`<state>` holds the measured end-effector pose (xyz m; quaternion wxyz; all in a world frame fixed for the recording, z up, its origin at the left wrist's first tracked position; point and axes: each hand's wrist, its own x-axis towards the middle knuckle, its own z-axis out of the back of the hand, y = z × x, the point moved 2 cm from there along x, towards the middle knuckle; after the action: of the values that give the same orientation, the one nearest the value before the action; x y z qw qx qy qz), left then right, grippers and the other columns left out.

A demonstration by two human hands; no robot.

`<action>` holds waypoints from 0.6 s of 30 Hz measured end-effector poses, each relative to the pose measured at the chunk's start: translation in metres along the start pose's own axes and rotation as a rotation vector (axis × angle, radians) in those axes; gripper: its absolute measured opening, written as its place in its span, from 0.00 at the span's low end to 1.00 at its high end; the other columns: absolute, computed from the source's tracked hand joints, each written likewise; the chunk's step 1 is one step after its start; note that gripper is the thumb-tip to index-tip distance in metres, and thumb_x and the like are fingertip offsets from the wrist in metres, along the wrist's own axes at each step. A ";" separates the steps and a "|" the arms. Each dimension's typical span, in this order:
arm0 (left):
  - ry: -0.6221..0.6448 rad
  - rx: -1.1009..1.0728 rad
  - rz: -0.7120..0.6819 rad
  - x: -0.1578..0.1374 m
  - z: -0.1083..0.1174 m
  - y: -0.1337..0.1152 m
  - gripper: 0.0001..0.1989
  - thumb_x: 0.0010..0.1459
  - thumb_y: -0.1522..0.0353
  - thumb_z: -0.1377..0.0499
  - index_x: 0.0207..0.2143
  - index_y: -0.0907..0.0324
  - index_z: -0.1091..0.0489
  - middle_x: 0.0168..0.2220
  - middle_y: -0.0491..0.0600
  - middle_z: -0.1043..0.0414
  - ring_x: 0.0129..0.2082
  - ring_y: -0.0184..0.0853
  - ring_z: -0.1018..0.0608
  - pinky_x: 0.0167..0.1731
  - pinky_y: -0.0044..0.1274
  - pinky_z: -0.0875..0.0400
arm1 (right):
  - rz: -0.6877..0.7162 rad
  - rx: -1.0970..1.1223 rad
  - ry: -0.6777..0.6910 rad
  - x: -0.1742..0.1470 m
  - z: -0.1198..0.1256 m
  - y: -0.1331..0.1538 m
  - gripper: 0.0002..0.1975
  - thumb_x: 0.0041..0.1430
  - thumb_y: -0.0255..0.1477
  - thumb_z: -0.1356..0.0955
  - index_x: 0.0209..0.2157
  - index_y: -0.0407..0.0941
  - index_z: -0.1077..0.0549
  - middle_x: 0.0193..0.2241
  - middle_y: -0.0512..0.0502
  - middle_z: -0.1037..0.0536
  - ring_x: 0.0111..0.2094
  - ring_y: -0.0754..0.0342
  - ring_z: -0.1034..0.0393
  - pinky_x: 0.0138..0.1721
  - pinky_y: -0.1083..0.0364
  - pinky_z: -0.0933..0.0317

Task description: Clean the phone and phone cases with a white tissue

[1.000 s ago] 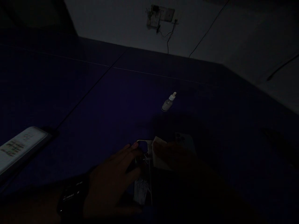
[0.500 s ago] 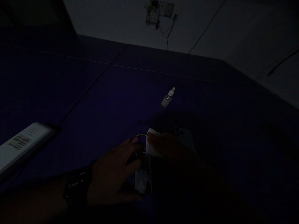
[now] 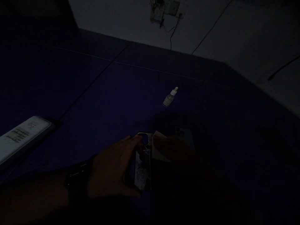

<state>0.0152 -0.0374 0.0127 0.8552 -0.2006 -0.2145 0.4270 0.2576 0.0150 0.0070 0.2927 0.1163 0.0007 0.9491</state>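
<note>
In the dim head view a phone case (image 3: 142,173) with a patterned back and a camera cut-out lies on the dark blue surface. My left hand (image 3: 111,173), with a black watch at the wrist, holds the case along its left side, fingers near the cut-out and thumb by the lower end. My right hand (image 3: 174,148) is mostly lost in shadow. It grips a white piece of cloth or tissue (image 3: 158,155) at the case's right edge. Partly hidden behind that hand lies a phone (image 3: 188,135) with several camera lenses.
Beyond the hands a small dropper bottle (image 3: 168,99) is on the surface. A white box-like object (image 3: 25,134) with coloured print sits at the left. A dark cable (image 3: 93,80) runs across the surface, and wall sockets (image 3: 173,7) with plugged cords are at the back.
My right hand has moved the white cloth slightly right, uncovering more of the case's upper part. My left hand stays on the case. The view has shifted slightly.
</note>
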 end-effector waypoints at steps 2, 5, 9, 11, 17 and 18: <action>0.003 -0.003 -0.004 0.001 0.000 0.000 0.69 0.38 0.45 0.28 0.71 0.60 0.65 0.65 0.65 0.40 0.62 0.59 0.32 0.61 0.47 0.35 | -0.009 -0.003 -0.007 0.001 0.000 0.001 0.28 0.62 0.17 0.40 0.63 0.40 0.34 0.56 0.39 0.25 0.44 0.48 0.31 0.45 0.49 0.30; 0.006 -0.006 -0.006 0.002 0.002 0.000 0.70 0.37 0.44 0.28 0.70 0.61 0.64 0.64 0.66 0.38 0.62 0.59 0.31 0.61 0.48 0.35 | -0.040 -0.041 0.012 0.003 -0.002 0.000 0.29 0.62 0.16 0.40 0.64 0.42 0.36 0.58 0.37 0.27 0.45 0.47 0.31 0.44 0.47 0.30; 0.009 -0.025 -0.003 0.002 0.003 0.000 0.67 0.40 0.45 0.29 0.70 0.60 0.64 0.65 0.66 0.40 0.62 0.59 0.31 0.61 0.46 0.35 | 0.032 -0.061 -0.033 0.001 -0.003 0.002 0.28 0.62 0.17 0.37 0.63 0.43 0.34 0.56 0.39 0.25 0.43 0.48 0.31 0.44 0.50 0.31; -0.001 -0.034 -0.020 0.002 0.003 0.000 0.66 0.42 0.44 0.30 0.71 0.60 0.64 0.66 0.65 0.41 0.63 0.58 0.32 0.62 0.46 0.36 | 0.014 -0.023 -0.031 0.002 -0.002 0.003 0.28 0.62 0.17 0.38 0.64 0.41 0.36 0.56 0.39 0.26 0.45 0.48 0.31 0.46 0.49 0.31; 0.007 -0.034 -0.032 0.002 0.000 0.002 0.69 0.40 0.42 0.31 0.71 0.59 0.69 0.65 0.67 0.41 0.63 0.59 0.32 0.61 0.48 0.36 | -0.064 0.050 0.083 -0.005 0.001 0.004 0.28 0.66 0.19 0.41 0.66 0.47 0.38 0.53 0.41 0.23 0.43 0.47 0.28 0.42 0.48 0.29; 0.011 -0.032 -0.033 0.002 -0.001 0.002 0.70 0.40 0.41 0.31 0.71 0.59 0.69 0.66 0.67 0.41 0.63 0.59 0.33 0.61 0.48 0.35 | -0.056 0.055 0.096 -0.006 0.001 0.005 0.28 0.66 0.19 0.41 0.66 0.49 0.38 0.53 0.42 0.23 0.42 0.47 0.28 0.42 0.49 0.29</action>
<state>0.0152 -0.0349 0.0111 0.8599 -0.2131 -0.2201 0.4084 0.2598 0.0069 0.0070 0.3157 0.0785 0.0441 0.9446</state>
